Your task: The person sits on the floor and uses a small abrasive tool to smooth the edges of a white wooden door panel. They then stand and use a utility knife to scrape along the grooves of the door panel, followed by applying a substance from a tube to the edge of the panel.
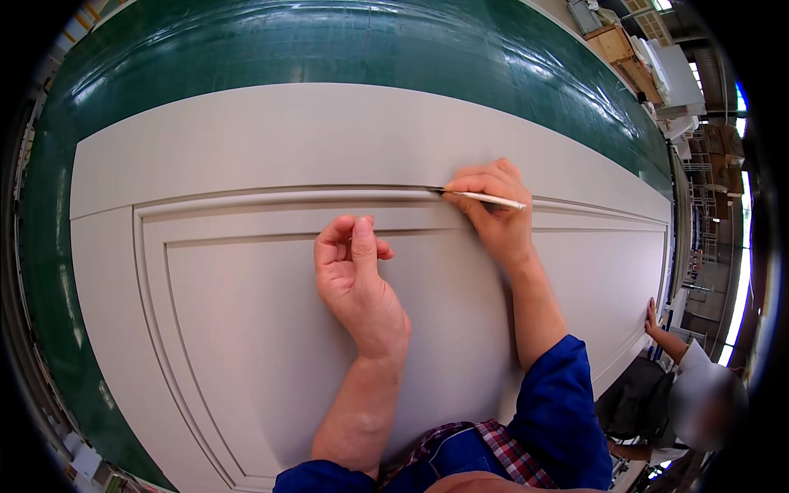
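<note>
A pale grey panel (329, 140) meets a green table (246, 51), where a brush (493, 200) shows white with a dark tip. Blue sleeves (559, 390) frame plaid cloth (519, 453) (red, white and dark checks); a co-worker's sleeve (695, 356) is white, a crate (622, 59) tan.

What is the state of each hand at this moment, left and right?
Left hand: half open, fingers loosely curled, nothing visible in it.
Right hand: closed, holding a thin brush.
</note>
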`<state>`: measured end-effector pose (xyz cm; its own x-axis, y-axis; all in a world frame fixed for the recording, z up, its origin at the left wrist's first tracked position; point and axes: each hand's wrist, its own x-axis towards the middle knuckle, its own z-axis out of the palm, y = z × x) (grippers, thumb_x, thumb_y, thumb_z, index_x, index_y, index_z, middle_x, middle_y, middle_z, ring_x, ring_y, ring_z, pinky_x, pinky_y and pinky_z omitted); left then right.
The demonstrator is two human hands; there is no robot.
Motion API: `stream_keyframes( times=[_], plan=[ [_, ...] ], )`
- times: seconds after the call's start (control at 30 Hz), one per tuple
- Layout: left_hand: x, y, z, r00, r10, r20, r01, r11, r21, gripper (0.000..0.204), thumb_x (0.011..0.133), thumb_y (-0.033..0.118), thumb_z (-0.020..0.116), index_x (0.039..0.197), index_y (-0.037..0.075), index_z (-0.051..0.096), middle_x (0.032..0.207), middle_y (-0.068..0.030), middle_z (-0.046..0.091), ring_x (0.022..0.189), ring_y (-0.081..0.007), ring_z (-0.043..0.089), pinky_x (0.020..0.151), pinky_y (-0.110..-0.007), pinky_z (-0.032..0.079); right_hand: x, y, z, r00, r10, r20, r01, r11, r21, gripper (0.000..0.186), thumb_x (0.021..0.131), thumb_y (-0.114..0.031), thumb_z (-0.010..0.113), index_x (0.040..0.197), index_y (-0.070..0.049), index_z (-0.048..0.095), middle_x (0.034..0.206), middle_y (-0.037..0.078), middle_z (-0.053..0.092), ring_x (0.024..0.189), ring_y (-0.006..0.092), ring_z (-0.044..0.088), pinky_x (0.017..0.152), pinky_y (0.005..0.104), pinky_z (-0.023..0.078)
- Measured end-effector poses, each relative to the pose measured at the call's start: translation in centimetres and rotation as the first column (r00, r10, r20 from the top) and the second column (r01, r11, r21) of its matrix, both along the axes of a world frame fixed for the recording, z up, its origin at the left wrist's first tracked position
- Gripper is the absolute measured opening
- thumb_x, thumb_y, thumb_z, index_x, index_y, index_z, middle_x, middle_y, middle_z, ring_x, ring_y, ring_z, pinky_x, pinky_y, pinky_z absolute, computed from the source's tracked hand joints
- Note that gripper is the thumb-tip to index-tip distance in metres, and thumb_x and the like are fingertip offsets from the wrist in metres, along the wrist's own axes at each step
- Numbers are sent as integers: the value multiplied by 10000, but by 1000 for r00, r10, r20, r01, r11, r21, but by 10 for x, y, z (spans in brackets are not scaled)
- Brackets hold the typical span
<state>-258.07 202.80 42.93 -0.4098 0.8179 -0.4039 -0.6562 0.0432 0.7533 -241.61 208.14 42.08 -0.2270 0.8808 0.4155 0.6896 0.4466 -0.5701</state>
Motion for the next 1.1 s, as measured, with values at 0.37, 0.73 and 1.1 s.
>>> stream_keyframes(
  times=[0.37,0.73,1.1],
  plan=[
    [-1,0,-1,1000,5,14,-5,1000,11,119,915,97,597,1014,48,552,944,-37,592,699,-66,511,652,-230,426,4,-8,-8,995,-43,92,27,985,169,135,675,-87,756,780,-147,696,808,-52,680,681,140,492,689,281,326],
    [-1,-1,0,1000,-16,-1,16,1000,9,114,917,93,591,1015,49,552,933,-31,580,722,-62,510,661,-230,426,-1,-10,-13,986,-82,143,37,955,294,179,634,-59,760,758,-172,699,799,-84,673,666,122,465,649,272,297],
    [1,-1,0,1000,-20,0,20,1000,-1,119,916,91,593,1020,52,551,924,-23,583,726,-61,513,661,-231,426,-4,-10,-14,994,-81,79,57,961,272,165,647,-59,768,760,-159,701,800,-70,680,645,117,467,641,264,293]
  ],
)
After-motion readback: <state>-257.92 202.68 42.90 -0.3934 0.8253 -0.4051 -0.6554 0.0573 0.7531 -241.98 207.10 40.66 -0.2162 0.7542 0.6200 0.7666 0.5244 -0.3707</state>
